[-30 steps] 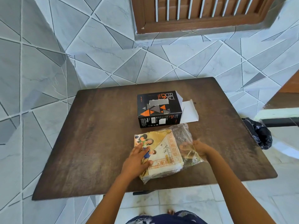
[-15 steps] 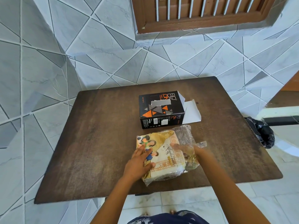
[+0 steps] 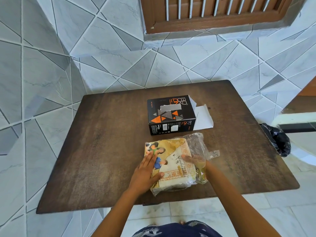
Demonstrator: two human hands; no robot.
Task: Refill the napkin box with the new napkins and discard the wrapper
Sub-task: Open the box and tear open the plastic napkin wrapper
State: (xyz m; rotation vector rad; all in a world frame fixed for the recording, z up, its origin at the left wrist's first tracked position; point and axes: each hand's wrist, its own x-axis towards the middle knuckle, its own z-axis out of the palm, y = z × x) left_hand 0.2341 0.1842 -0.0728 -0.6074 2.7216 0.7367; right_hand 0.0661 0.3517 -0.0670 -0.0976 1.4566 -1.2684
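A pack of napkins (image 3: 174, 170) in a printed plastic wrapper lies on the brown table (image 3: 102, 151) near its front edge. The wrapper's clear right end (image 3: 196, 142) is open and crumpled. My left hand (image 3: 147, 171) presses flat on the pack's left part, thumb at its front edge. My right hand (image 3: 196, 161) is inside the open end, fingers over the top of the napkin stack; plastic blurs the rest of the hand. The black and orange napkin box (image 3: 169, 115) stands just behind the pack, with its white right end flap (image 3: 203, 118) open.
A black plastic bag (image 3: 277, 139) sits on the floor beyond the table's right edge. A tiled wall rises behind the table, with a wooden shutter above. A white ledge stands at the far right.
My right hand has slid leftward, deeper into the wrapper's open end and over the napkins. My left hand stays pressed on the pack. The box has not moved.
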